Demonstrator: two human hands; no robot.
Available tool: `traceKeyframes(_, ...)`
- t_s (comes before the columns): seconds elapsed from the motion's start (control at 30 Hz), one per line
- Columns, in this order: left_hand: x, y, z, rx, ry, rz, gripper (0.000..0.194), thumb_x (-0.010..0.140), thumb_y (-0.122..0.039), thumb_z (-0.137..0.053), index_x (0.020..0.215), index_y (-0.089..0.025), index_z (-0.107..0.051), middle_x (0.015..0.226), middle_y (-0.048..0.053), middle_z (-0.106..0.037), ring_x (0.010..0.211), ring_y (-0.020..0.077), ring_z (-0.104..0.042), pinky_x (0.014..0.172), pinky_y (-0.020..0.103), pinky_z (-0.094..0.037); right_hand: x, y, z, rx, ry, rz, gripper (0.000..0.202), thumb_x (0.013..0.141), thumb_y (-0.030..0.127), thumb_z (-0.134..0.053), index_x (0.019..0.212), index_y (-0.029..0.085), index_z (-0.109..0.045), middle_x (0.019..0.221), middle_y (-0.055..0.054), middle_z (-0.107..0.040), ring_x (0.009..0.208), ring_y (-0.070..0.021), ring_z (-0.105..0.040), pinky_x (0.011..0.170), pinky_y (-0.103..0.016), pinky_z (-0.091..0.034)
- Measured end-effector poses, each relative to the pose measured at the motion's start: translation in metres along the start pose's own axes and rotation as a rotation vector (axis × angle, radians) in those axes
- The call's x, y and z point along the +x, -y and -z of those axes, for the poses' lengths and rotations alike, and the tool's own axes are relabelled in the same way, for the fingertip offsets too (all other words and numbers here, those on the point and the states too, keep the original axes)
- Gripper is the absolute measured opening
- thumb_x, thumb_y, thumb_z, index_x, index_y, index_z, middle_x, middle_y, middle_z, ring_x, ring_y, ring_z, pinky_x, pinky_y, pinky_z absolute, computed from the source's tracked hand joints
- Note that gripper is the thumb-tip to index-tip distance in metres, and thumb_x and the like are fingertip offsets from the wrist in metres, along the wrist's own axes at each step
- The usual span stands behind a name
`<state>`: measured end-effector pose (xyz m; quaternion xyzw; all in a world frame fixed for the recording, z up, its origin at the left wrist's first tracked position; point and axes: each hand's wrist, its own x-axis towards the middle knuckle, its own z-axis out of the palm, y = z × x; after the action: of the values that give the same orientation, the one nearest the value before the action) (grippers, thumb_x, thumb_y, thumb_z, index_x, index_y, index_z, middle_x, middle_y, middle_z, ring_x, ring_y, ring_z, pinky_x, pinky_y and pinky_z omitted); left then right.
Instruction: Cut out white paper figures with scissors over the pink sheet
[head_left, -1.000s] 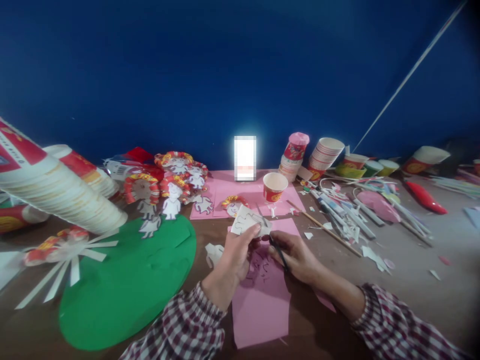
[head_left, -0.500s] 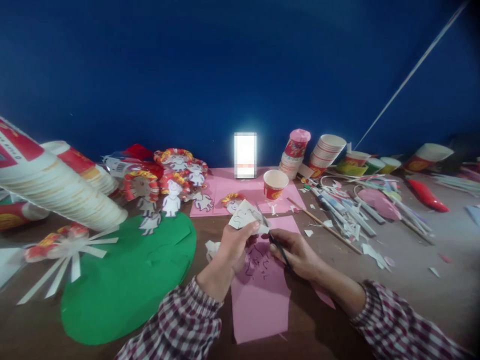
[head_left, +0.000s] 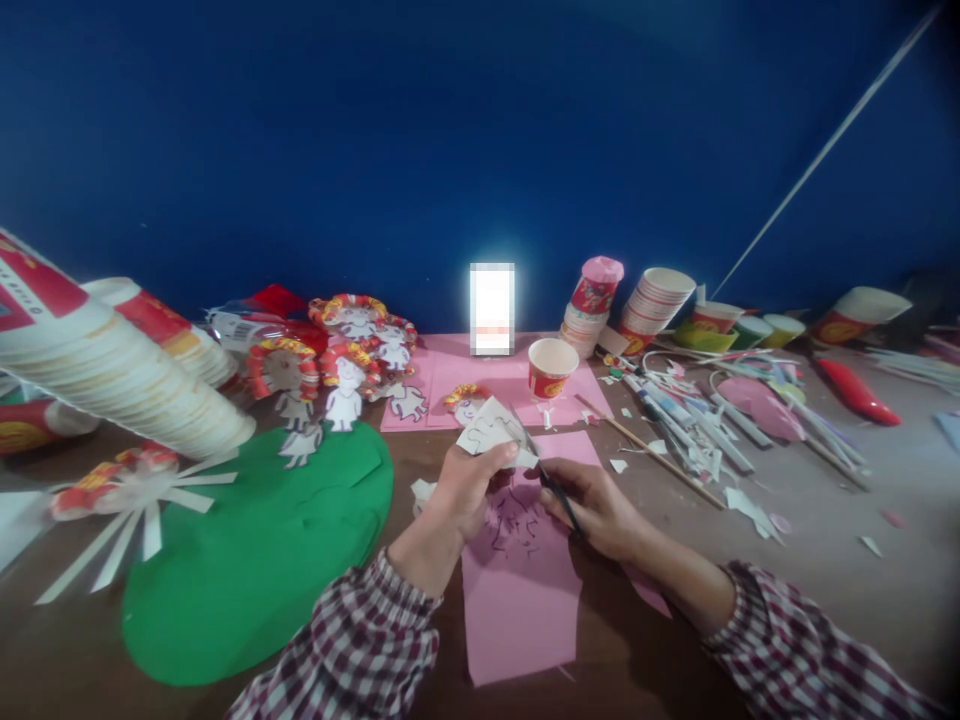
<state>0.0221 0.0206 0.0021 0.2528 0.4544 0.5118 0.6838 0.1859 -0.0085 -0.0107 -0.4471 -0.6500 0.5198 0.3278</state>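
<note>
Pinched in my left hand (head_left: 465, 490) is a white piece of paper (head_left: 491, 428) with a dark outline drawn on it. My right hand (head_left: 596, 505) grips a pair of scissors (head_left: 559, 495), whose blades point up and away along the paper's right edge. Fingers hide the handles in part. Below both hands lies a pink sheet (head_left: 521, 620) with dark marker lines. Just beyond the paper is a round cut-out face with a red and yellow rim (head_left: 465, 402). A red and white paper cup (head_left: 553, 370) stands behind the scissors.
To the left lies a large green paper shape (head_left: 255, 570), with stacked paper cups (head_left: 127, 370) leaning over it. White paper figures (head_left: 343, 395) stand behind. Markers (head_left: 679, 420), a wooden stick (head_left: 649, 450) and paper scraps (head_left: 750, 510) are on the right.
Almost nothing differs. The white paper has turned very slightly in my left hand, and the scissors stay at its right edge.
</note>
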Motion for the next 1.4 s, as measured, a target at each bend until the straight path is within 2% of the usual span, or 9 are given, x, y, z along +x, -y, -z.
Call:
traceKeyframes(0.5,0.003,-0.002,0.008,0.072,0.034,0.034,0.025,0.058,-0.022,-0.074,0.078,-0.015,-0.061,0.067,-0.001,-0.060,0.055,0.0072,-0.052,0.050,0.019,-0.041,-0.001,0.005,-0.001,-0.011,-0.005,-0.034,0.034,0.082,0.041,-0.056,0.100,0.014,-0.059,0.058,0.003,-0.045,0.050,-0.0083,-0.038,0.045,-0.020,-0.032)
traceKeyframes(0.77,0.001,-0.003,0.006,0.074,0.017,0.024,0.025,0.057,-0.022,-0.074,0.078,-0.016,-0.061,0.064,-0.002,-0.060,0.051,0.0067,-0.051,0.048,0.019,-0.039,-0.001,0.004,-0.001,-0.005,-0.005,-0.054,0.038,0.081,0.044,-0.056,0.102,0.013,-0.059,0.058,0.004,-0.044,0.050,-0.0081,-0.037,0.045,-0.020,-0.031)
traceKeyframes(1.17,0.001,-0.002,0.004,0.046,0.024,0.014,0.028,0.054,-0.026,-0.077,0.075,-0.012,-0.066,0.062,0.002,-0.062,0.049,0.0084,-0.052,0.047,0.021,-0.040,0.001,0.007,-0.001,-0.016,0.002,-0.062,0.036,0.080,0.044,-0.057,0.098,0.013,-0.060,0.059,0.003,-0.044,0.051,-0.0086,-0.036,0.046,-0.020,-0.031)
traceKeyframes(1.4,0.000,-0.001,0.005,0.072,0.054,-0.006,0.028,0.056,-0.024,-0.076,0.080,-0.013,-0.065,0.071,0.003,-0.065,0.057,0.0103,-0.057,0.052,0.021,-0.044,0.002,0.013,0.001,-0.064,0.006,-0.028,0.034,0.080,0.045,-0.056,0.090,0.013,-0.060,0.064,0.000,-0.049,0.056,-0.0101,-0.038,0.051,-0.021,-0.034)
